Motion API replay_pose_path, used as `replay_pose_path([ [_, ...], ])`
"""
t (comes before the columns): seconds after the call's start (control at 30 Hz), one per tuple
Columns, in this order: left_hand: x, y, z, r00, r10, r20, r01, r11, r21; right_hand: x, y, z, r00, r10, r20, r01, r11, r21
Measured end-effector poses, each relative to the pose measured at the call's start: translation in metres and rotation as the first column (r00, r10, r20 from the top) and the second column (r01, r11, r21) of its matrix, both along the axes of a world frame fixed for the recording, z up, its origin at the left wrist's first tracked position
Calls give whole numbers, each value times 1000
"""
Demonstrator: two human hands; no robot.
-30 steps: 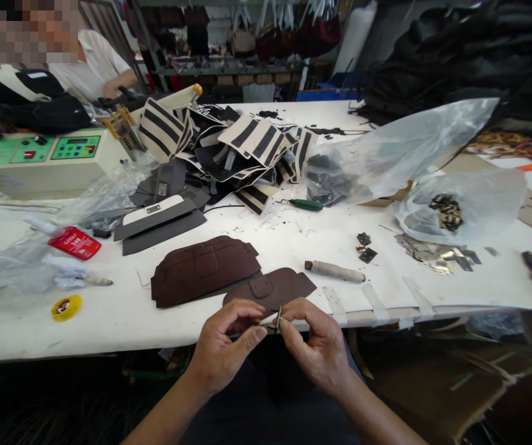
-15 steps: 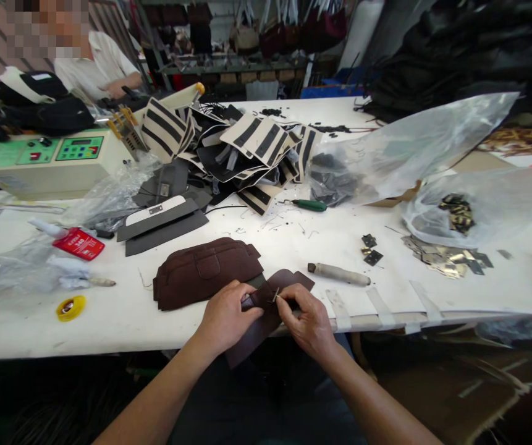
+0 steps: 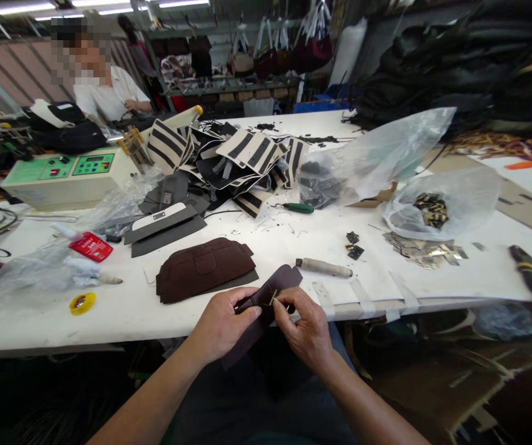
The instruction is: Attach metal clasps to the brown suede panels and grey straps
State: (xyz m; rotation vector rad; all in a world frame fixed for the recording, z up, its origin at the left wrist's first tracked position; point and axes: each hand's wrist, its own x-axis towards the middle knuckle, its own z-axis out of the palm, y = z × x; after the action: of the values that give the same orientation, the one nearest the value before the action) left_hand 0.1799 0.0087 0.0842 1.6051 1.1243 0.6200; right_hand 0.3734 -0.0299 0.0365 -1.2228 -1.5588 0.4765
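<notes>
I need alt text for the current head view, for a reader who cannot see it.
A person's left hand grips a dark brown piece while the right hand pinches a small, thin part close to it, at the near edge of a white worktable. On it lie layered brown material, striped pieces and plastic bags.

Head view, one: worn on the person's head, set above the near edge of the table [image 3: 126,321], facing forward and down. Nearest: forearms, then left hand [image 3: 222,324] and right hand [image 3: 303,327] about mid-length of that edge. Farthest: shelving [image 3: 228,90] beyond the far edge. Field wide.
</notes>
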Motion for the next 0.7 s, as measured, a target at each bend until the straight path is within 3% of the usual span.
replay_pose_path([
  [0.4, 13, -38, 29, 998, -46, -36, 49, 995, 89, 13, -33, 18, 998, 22, 54, -28, 995, 98],
  [0.53, 13, -45, 33, 996, -83, -40, 86, 993, 82, 21, -38, 24, 990, 99, 100, -110, 988, 110],
  [0.7, 14, -52, 35, 996, -77, -53, 80, 995, 61, 24, -46, 30, 982, 97, 162, -112, 990, 87],
])
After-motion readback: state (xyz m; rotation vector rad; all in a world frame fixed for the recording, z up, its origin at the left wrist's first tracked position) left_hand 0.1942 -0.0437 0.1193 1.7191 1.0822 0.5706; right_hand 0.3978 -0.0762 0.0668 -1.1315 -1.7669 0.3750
